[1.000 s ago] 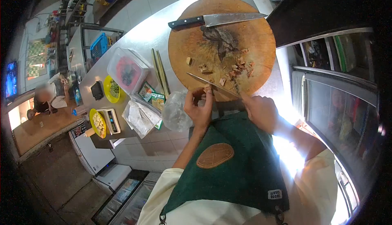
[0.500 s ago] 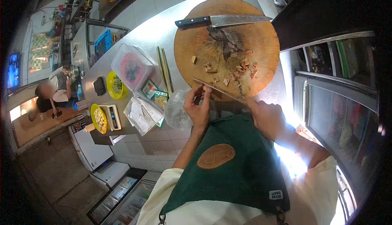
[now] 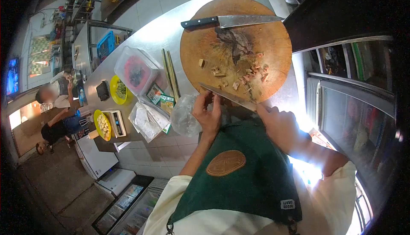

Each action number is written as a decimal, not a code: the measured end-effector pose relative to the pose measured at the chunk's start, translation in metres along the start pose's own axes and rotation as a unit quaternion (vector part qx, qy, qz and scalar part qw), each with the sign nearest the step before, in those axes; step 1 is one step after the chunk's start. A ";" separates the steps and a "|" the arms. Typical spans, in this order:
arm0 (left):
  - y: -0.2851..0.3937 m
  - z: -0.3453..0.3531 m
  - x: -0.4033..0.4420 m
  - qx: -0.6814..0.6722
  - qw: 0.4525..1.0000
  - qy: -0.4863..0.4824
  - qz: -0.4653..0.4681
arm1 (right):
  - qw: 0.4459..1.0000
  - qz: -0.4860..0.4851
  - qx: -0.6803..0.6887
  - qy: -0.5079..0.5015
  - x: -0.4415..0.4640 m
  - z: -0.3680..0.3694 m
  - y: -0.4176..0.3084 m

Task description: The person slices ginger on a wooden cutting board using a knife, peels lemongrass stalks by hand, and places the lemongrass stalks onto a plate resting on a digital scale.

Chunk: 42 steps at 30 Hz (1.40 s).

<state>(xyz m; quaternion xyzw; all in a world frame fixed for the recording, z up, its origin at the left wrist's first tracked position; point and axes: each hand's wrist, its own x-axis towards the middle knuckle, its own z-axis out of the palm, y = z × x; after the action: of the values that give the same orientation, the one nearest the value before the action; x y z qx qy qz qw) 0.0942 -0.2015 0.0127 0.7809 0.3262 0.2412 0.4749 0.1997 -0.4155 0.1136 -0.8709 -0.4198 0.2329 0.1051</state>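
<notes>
Right grip point(image 3: 279, 126): wrapped round the handle of a narrow-bladed kitchen knife point(image 3: 232, 97).
Left grip point(image 3: 208, 113): fingers curled just beside the blade's front half, to which it is nearer; whether anything is pinched cannot be told.
Blade position: held over the near edge of a round wooden chopping block point(image 3: 273, 38), to the left of the right grip.
Long axis: slanted forward and left, tip pointed past the left fingertips.
Chopped pieces point(image 3: 255, 70): scattered ahead of the blade.
Chef's knife point(image 3: 247, 20): laid across the block's far part, handle leftward.
</notes>
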 end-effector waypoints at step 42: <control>-0.006 0.006 0.000 -0.040 0.995 0.019 -0.086 | 0.995 0.017 0.038 -0.085 0.037 0.028 0.005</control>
<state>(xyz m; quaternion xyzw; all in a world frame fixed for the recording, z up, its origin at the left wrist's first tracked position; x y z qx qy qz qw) 0.0967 -0.2026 0.0046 0.7257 0.3907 0.2270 0.5188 0.2091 -0.3900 0.0753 -0.8505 -0.4027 0.3238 0.0983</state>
